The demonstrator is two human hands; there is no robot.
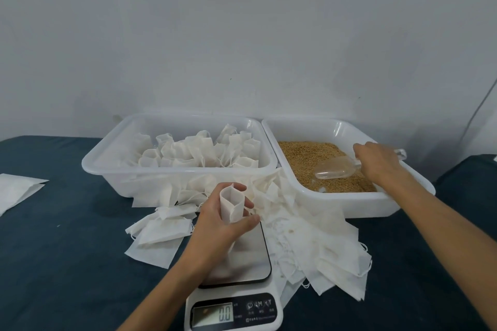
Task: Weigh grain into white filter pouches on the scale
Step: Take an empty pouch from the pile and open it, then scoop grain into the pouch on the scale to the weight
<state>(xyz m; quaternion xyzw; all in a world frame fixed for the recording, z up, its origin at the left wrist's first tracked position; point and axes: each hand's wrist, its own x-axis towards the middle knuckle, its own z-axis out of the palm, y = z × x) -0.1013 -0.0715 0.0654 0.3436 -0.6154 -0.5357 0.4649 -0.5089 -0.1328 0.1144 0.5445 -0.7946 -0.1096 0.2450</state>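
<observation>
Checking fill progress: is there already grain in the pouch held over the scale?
No: the pouch in the left hand is open and looks empty, and the scale display reads 0.0.

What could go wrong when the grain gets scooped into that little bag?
1. The left hand holds the open pouch on the scale, so pressing down might spoil the 0.0 reading.
2. The right hand must carry the clear scoop from the grain tray over loose pouches; grain could spill there.
3. The pouch mouth looks narrow, so some grain may miss.
</observation>
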